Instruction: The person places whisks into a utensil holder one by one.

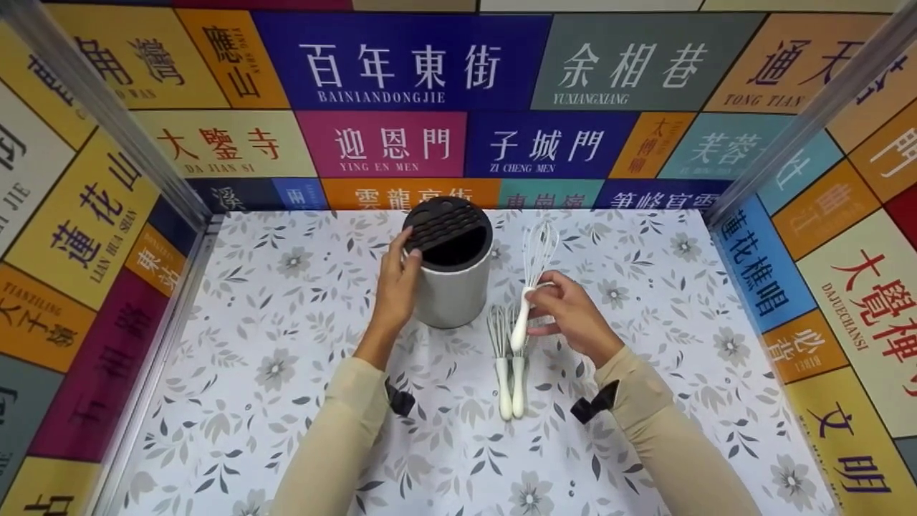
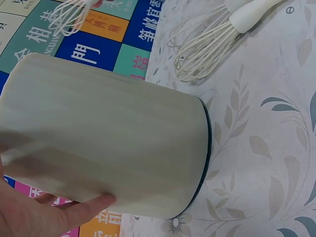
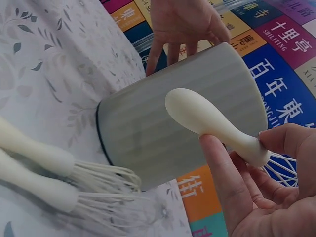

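Beige fabric covers my forearms: the left sleeve (image 1: 337,430) and the right sleeve (image 1: 666,437) extend forward from the near edge of view. A black device sits at each wrist, on the left (image 1: 400,398) and on the right (image 1: 596,403).

Ahead of the sleeves, two whisks lie side by side on the patterned tabletop (image 1: 236,423): the left-hand whisk (image 1: 504,387) and the right-hand whisk (image 1: 519,387). Both handles point toward me; both wire heads point away.

Beyond these handles, my right hand (image 1: 573,315) pinches a third whisk (image 1: 524,309) between thumb and fingers, near the top of its cream handle. This whisk is raised, handle end down, wire head up and slightly tilted.

To its left, well apart from it, the pale grey canister (image 1: 453,297) stands upright on the tabletop. My left hand (image 1: 396,283) rests against the canister's left side, fingers extended and apart. The black lid (image 1: 435,221) has slots in its far part and a large cut-out nearer me.

Behind everything, coloured panels (image 1: 401,61) bearing Chinese characters form the wall.
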Action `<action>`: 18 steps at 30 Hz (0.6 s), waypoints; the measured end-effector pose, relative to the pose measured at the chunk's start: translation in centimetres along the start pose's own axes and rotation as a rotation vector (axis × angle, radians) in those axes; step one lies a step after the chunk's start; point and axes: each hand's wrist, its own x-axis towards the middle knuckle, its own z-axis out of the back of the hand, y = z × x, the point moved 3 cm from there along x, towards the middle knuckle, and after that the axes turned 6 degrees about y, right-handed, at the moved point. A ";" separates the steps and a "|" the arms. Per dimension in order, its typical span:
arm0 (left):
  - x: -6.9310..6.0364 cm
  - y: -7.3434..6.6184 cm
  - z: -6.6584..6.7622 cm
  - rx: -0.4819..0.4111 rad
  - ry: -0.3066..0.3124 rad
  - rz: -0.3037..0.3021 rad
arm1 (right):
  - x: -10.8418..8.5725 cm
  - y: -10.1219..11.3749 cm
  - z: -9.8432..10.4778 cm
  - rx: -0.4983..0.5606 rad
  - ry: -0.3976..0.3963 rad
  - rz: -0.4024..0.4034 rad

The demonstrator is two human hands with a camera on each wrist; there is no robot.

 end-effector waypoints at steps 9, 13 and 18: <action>-0.1 0.1 0.0 0.005 0.004 0.007 | 0.7 3.3 -0.9 0.008 -0.013 0.078; -0.1 0.0 0.0 0.003 -0.004 -0.006 | 0.9 4.6 -1.3 0.003 -0.030 0.113; -0.1 0.1 0.0 -0.002 0.000 0.003 | 1.4 6.3 -1.8 -0.008 -0.036 0.161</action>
